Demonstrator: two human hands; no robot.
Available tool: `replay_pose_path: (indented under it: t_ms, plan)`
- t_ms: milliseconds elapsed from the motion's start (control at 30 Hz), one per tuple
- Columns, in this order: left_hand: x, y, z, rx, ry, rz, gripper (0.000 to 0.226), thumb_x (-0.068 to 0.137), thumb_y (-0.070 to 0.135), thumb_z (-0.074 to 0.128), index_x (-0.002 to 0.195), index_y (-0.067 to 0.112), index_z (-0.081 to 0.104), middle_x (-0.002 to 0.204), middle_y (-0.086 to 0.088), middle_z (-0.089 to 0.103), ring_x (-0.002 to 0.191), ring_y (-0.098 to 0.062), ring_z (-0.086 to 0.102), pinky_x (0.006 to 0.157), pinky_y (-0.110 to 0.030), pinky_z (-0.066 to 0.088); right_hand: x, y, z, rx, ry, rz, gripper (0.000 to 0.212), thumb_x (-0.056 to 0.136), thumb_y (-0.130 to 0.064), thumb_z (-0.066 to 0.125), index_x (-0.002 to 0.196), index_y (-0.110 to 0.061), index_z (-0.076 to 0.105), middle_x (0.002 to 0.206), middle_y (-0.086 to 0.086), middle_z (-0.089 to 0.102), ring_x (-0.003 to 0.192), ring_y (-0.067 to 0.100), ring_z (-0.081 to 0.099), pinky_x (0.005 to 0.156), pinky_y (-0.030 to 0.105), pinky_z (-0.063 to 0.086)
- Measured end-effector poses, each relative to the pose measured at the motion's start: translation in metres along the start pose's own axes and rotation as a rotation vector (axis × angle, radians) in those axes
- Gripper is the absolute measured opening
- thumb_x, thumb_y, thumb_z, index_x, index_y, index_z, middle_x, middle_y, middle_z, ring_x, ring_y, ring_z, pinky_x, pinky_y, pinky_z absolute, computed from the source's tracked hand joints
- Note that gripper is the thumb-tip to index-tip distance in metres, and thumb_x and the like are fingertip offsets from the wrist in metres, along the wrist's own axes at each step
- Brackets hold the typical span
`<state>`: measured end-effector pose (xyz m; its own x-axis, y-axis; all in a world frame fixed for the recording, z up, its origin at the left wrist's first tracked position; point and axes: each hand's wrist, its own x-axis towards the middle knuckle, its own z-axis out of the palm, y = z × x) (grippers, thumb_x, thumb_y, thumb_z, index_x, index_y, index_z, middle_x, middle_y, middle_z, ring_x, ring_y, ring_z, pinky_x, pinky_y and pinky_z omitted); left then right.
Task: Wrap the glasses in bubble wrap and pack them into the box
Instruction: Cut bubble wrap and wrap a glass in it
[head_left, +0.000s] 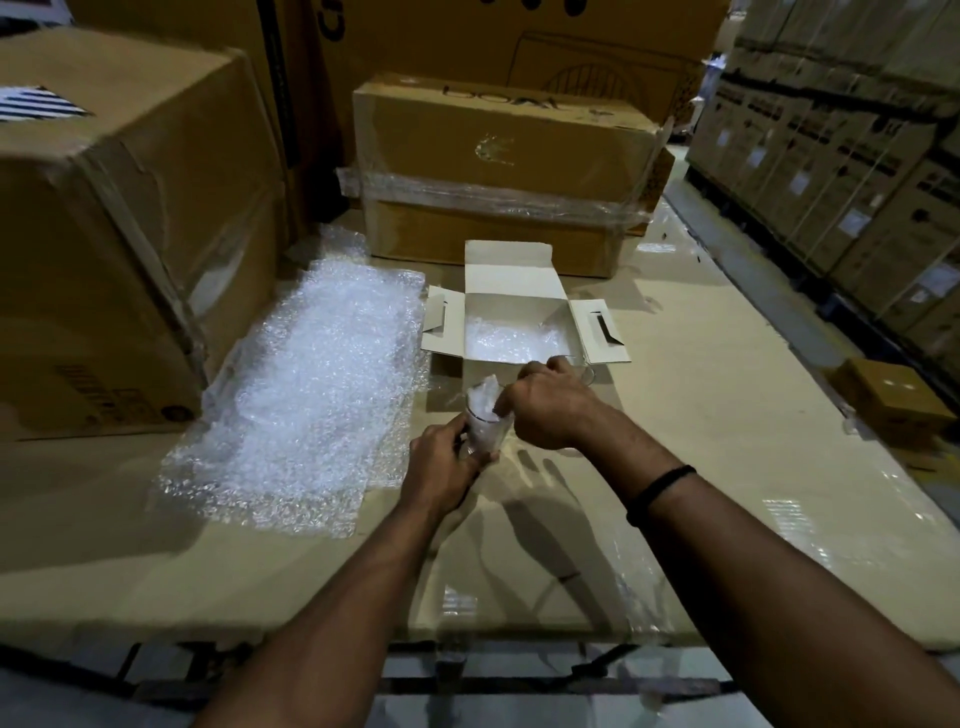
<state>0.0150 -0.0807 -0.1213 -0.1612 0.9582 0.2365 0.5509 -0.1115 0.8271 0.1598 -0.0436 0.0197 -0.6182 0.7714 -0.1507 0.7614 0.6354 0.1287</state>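
My left hand (447, 462) grips a clear glass (483, 426) just above the cardboard work surface. A wad of bubble wrap (485, 393) sticks out of the glass's mouth. My right hand (545, 405) pinches that wad at the rim. Behind my hands stands the small white box (519, 280), its flaps open, with bubble wrap lying on its bottom. A second clear glass (584, 370) peeks out behind my right hand, near the box's right flap. A large sheet of bubble wrap (311, 395) lies flat to the left.
A big cardboard carton (119, 218) stands at the left. A taped carton (498, 166) stands behind the white box. Stacked cartons (841, 171) line the aisle on the right, and a small brown box (891, 397) sits on the floor there.
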Motion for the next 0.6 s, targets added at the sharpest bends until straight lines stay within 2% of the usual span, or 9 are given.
replay_pose_path:
  t_ms: [67,133,267,500,600]
  plan:
    - [0.001,0.0,0.0,0.002,0.003,0.012,0.054,0.068,0.059,0.067,0.112,0.027,0.067,0.101,0.0,0.074,0.092,-0.022,0.069,0.076,-0.039,0.055,0.001,-0.001,-0.001,0.078,0.182,0.02,0.043,0.085,-0.009,0.051,0.121,-0.029,0.062,0.125,-0.005,0.064,0.114,0.022,0.051,0.089,0.04,0.029]
    - [0.001,0.0,0.0,0.004,0.008,0.014,0.052,0.07,0.059,0.065,0.109,0.025,0.068,0.099,-0.001,0.074,0.091,-0.023,0.069,0.076,-0.041,0.054,0.001,-0.004,-0.001,0.059,0.23,-0.023,0.045,0.083,-0.008,0.051,0.12,-0.03,0.062,0.133,-0.01,0.059,0.115,0.022,0.049,0.084,0.039,0.029]
    - [0.0,0.0,0.0,-0.025,0.001,-0.023,0.054,0.067,0.063,0.064,0.107,0.026,0.067,0.092,0.001,0.074,0.085,-0.021,0.069,0.072,-0.039,0.054,0.007,-0.008,-0.001,0.013,0.148,-0.063,0.04,0.089,-0.013,0.05,0.122,-0.032,0.063,0.143,-0.012,0.049,0.122,0.021,0.04,0.089,0.04,0.029]
    - [-0.001,0.001,-0.002,-0.023,-0.038,-0.029,0.056,0.065,0.06,0.072,0.112,0.03,0.065,0.096,0.003,0.073,0.087,-0.018,0.068,0.075,-0.039,0.055,0.002,-0.013,-0.002,-0.071,0.155,-0.028,0.038,0.091,-0.017,0.047,0.121,-0.031,0.064,0.136,-0.009,0.052,0.115,0.022,0.041,0.088,0.04,0.028]
    - [-0.001,0.001,-0.002,-0.028,-0.041,-0.01,0.053,0.067,0.057,0.071,0.111,0.03,0.066,0.096,0.002,0.073,0.089,-0.02,0.067,0.079,-0.041,0.053,-0.001,-0.017,-0.001,-0.09,0.008,0.031,0.04,0.092,-0.016,0.045,0.125,-0.032,0.061,0.138,-0.008,0.052,0.12,0.023,0.039,0.094,0.041,0.029]
